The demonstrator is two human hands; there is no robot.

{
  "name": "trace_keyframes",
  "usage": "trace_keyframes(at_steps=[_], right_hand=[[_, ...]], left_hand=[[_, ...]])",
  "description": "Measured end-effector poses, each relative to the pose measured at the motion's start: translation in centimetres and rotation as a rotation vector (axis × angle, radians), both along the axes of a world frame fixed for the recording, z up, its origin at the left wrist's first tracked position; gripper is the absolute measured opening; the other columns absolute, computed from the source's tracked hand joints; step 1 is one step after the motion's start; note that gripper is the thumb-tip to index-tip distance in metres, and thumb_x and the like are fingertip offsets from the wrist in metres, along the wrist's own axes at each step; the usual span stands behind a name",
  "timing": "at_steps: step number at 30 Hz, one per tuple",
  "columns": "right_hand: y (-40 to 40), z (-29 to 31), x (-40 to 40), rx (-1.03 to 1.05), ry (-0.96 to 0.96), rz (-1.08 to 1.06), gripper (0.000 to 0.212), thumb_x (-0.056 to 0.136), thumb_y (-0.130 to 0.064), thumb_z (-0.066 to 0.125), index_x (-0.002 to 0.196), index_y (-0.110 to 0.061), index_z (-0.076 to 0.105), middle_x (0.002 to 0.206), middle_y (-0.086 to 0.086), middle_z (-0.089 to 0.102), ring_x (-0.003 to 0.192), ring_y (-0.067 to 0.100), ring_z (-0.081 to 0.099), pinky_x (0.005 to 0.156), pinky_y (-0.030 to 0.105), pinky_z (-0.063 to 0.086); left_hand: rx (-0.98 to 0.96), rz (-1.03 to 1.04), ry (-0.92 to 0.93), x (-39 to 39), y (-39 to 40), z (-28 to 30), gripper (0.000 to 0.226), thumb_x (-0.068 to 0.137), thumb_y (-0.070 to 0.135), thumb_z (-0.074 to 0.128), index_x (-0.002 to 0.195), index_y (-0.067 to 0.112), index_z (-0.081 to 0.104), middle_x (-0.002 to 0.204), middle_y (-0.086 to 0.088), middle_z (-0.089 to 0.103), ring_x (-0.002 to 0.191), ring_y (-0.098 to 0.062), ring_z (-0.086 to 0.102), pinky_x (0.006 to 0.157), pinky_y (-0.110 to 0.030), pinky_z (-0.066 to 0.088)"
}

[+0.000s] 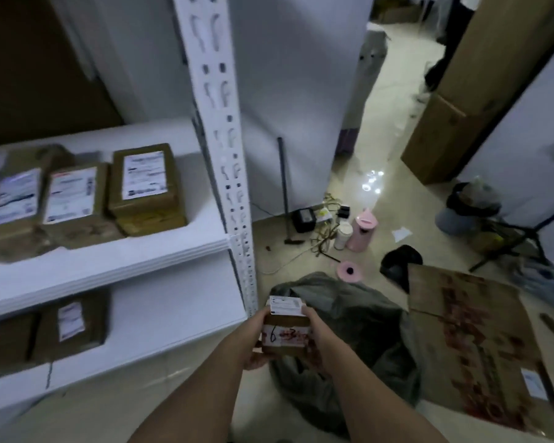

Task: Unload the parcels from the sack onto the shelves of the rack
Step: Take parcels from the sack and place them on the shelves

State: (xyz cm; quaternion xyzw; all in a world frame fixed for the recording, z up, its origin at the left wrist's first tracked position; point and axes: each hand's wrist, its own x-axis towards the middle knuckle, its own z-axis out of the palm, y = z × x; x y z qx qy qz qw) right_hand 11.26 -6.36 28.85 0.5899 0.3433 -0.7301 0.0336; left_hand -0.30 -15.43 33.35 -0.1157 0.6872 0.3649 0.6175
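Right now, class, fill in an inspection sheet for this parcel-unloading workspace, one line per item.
Surface: white rack, upper shelf, lower shelf.
Job's things: small parcel above grey sack; three parcels on upper shelf, more below.
Clutter: pink bottle, pink lid, flattened carton.
Hands: left hand and right hand hold the small parcel.
Cables: tangled cords on floor.
Surroundings: tall cardboard box, tiled floor.

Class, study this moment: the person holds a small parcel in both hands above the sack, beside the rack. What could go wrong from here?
1. The parcel is gripped only at its sides by the left hand and right hand; it could slip back into the sack.
2. The rack's upright post stands between parcel and shelves; a swing left may clip it.
3. Cables and bottles on the floor could trip a step.
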Motion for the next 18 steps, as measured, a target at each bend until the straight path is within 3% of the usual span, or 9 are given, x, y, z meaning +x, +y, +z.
trace_keyframes(at_steps=[3, 8, 15, 18], right_hand=[[-3.0, 1.3, -2.7, 0.015, 0.009, 0.109, 0.051, 0.096, -0.049, 0.045, 0.113, -0.006, 0.067, 0.096, 0.016, 0.074, 0.087, 0.027, 0.07, 0.062, 0.026, 0.052], [-8.6, 1.6, -8.4, 0.036, -0.007, 0.216, 0.06, 0.08, -0.063, 0.061, 0.106, -0.01, 0.071, 0.096, 0.012, 0.075, 0.097, 0.026, 0.069, 0.094, 0.036, 0.053], [-17.2, -1.6, -17.2, 0.065, -0.015, 0.3, 0.086, 0.041, -0.075, 0.076, 0.1, -0.012, 0.075, 0.093, 0.009, 0.076, 0.093, 0.025, 0.071, 0.093, 0.038, 0.054], [-23.3, 0.6, -20.8, 0.041, -0.034, 0.308, 0.065, 0.061, -0.069, 0.07, 0.089, -0.011, 0.074, 0.086, 0.005, 0.076, 0.09, 0.021, 0.07, 0.093, 0.032, 0.053]], left_hand=[[0.01, 0.075, 0.015, -2.1, -4.1, 0.7, 0.05, 0.084, 0.06, 0.058, 0.096, 0.012, 0.064, 0.094, -0.01, 0.067, 0.082, -0.021, 0.062, 0.046, -0.021, 0.046], [0.027, 0.187, 0.026, -6.5, -11.0, 1.0, 0.046, 0.085, 0.056, 0.056, 0.09, 0.011, 0.066, 0.089, -0.01, 0.068, 0.082, -0.024, 0.061, 0.057, -0.024, 0.047], [0.062, 0.28, 0.04, -14.4, -22.0, 0.6, 0.048, 0.085, 0.056, 0.057, 0.096, 0.01, 0.066, 0.094, -0.012, 0.067, 0.081, -0.025, 0.062, 0.062, -0.026, 0.05], [0.066, 0.278, 0.069, -18.2, -27.2, 0.5, 0.046, 0.085, 0.057, 0.056, 0.09, 0.012, 0.067, 0.09, -0.011, 0.068, 0.08, -0.024, 0.062, 0.065, -0.026, 0.049]])
